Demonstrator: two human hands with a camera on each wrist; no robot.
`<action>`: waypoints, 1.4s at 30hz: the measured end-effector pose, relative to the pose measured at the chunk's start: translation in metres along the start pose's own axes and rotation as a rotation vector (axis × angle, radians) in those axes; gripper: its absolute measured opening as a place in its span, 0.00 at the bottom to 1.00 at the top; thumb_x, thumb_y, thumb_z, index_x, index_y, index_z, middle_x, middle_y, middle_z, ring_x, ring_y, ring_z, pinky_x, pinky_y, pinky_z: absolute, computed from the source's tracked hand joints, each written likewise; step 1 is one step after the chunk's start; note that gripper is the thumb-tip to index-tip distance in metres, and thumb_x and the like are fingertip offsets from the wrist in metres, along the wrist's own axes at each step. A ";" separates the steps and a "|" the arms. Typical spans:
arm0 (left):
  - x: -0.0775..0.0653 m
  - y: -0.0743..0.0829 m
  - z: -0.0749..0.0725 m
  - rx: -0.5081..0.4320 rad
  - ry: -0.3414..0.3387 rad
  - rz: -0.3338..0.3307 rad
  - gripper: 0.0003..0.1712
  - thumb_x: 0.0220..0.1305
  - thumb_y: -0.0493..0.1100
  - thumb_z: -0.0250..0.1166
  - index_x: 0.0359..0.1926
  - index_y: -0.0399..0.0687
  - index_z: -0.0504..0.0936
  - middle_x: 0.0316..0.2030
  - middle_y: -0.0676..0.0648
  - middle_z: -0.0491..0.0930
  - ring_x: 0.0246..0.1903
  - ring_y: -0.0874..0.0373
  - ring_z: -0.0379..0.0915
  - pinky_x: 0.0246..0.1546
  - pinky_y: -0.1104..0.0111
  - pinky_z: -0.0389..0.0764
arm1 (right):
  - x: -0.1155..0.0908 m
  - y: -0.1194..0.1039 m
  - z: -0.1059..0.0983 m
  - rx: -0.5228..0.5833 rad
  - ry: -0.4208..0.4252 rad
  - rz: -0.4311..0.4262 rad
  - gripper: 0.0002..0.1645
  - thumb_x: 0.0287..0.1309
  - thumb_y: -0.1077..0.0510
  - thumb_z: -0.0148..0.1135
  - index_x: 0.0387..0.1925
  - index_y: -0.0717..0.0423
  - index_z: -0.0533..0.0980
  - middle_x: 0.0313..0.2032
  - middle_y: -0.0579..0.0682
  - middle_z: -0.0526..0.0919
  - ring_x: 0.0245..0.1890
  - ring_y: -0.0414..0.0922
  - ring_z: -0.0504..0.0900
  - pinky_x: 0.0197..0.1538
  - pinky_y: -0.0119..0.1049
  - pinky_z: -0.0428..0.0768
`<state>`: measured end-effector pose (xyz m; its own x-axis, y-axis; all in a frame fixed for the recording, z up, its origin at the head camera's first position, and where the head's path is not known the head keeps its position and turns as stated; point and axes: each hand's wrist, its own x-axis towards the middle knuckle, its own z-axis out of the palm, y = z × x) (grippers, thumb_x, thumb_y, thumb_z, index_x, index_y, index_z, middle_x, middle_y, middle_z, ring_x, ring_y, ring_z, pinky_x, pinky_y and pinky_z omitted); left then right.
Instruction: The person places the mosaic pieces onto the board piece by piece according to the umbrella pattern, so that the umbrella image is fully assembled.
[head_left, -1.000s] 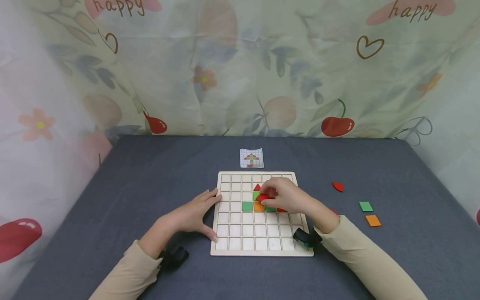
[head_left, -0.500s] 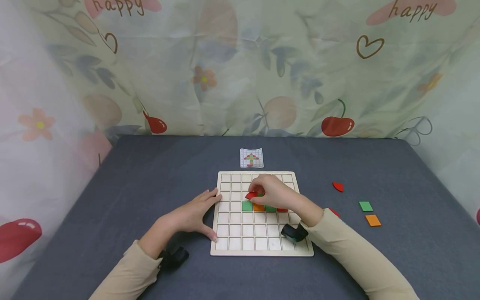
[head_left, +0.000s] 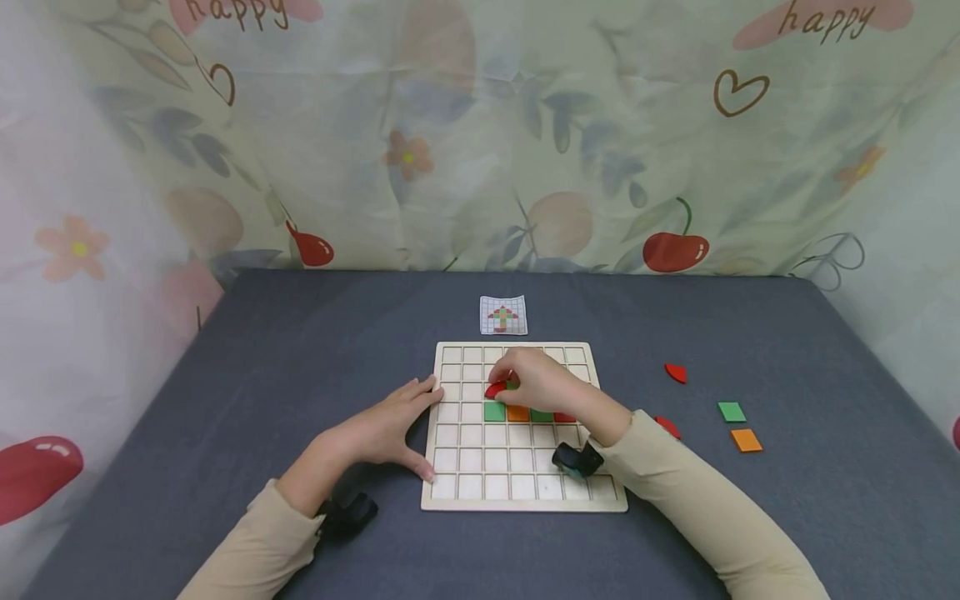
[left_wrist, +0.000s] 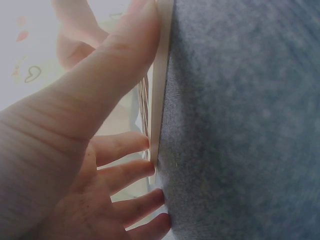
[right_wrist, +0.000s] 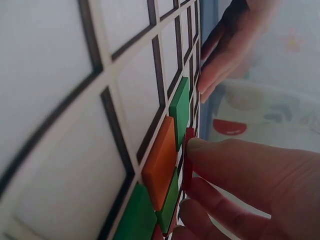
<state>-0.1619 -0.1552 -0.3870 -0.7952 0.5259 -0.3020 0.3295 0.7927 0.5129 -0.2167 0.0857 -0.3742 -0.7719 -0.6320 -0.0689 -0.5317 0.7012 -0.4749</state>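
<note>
My left hand (head_left: 378, 429) lies along the left edge of the grid board (head_left: 471, 461), fingers spread; the thumb and fingertips are at its rim in the left wrist view. Between thumb and fingers, my right hand (head_left: 547, 387) pinches a red quarter-circle tile (head_left: 494, 390), close over the cell above the row's left green tile (head_left: 494, 412). Right of that green tile are an orange tile (head_left: 517, 413), another green tile (head_left: 541, 416) and a red tile (head_left: 564, 417). One more green tile, above the orange one, is mostly hidden behind my right hand.
A small pattern card (head_left: 503, 317) lies behind the board. Loose on the dark cloth to the right are a red quarter-circle (head_left: 676, 373), a green square (head_left: 732, 412), an orange square (head_left: 746, 441) and a red piece (head_left: 667, 427) partly behind my right sleeve.
My right hand has moved left across the board with the red quarter-circle tile, slowing in the last half second. My left hand has stayed at the board's edge.
</note>
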 end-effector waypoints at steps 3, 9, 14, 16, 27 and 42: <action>0.000 0.000 0.000 0.001 0.000 0.004 0.63 0.39 0.59 0.76 0.71 0.39 0.52 0.73 0.39 0.44 0.72 0.38 0.37 0.68 0.46 0.53 | 0.000 0.000 0.000 -0.001 -0.008 0.008 0.10 0.53 0.60 0.65 0.39 0.56 0.83 0.38 0.50 0.83 0.36 0.44 0.76 0.41 0.33 0.75; 0.000 -0.001 -0.001 0.001 0.006 0.006 0.63 0.39 0.58 0.76 0.71 0.39 0.52 0.73 0.39 0.44 0.72 0.38 0.37 0.68 0.46 0.53 | 0.001 -0.001 0.001 -0.001 -0.017 0.012 0.11 0.54 0.60 0.65 0.40 0.57 0.83 0.39 0.51 0.84 0.38 0.45 0.77 0.44 0.35 0.76; 0.000 0.000 -0.001 0.004 0.004 0.001 0.63 0.39 0.58 0.76 0.71 0.40 0.53 0.73 0.39 0.44 0.72 0.38 0.37 0.68 0.47 0.53 | 0.001 -0.001 0.001 0.003 -0.019 0.021 0.11 0.54 0.60 0.65 0.40 0.56 0.83 0.39 0.51 0.83 0.39 0.46 0.78 0.45 0.36 0.76; 0.000 0.000 0.000 0.005 0.003 0.003 0.63 0.39 0.59 0.76 0.71 0.40 0.53 0.73 0.39 0.44 0.72 0.38 0.37 0.68 0.46 0.54 | 0.001 -0.001 0.001 0.006 -0.018 0.017 0.11 0.54 0.60 0.65 0.40 0.56 0.83 0.39 0.51 0.83 0.39 0.45 0.78 0.45 0.36 0.76; 0.001 -0.001 0.000 0.004 0.002 0.002 0.64 0.38 0.59 0.76 0.71 0.40 0.53 0.73 0.40 0.44 0.72 0.39 0.37 0.68 0.47 0.53 | 0.001 0.003 0.003 0.025 -0.003 0.007 0.10 0.53 0.60 0.66 0.40 0.56 0.83 0.39 0.50 0.84 0.39 0.45 0.78 0.45 0.34 0.76; 0.001 -0.001 0.001 0.000 0.008 0.005 0.64 0.38 0.59 0.76 0.71 0.40 0.53 0.73 0.40 0.44 0.72 0.39 0.37 0.68 0.47 0.54 | -0.007 0.009 -0.004 0.086 0.029 0.032 0.12 0.53 0.60 0.65 0.41 0.56 0.82 0.41 0.50 0.84 0.36 0.44 0.77 0.42 0.34 0.76</action>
<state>-0.1621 -0.1553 -0.3883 -0.7975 0.5272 -0.2933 0.3331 0.7901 0.5145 -0.2177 0.0980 -0.3742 -0.7982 -0.5993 -0.0603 -0.4759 0.6889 -0.5467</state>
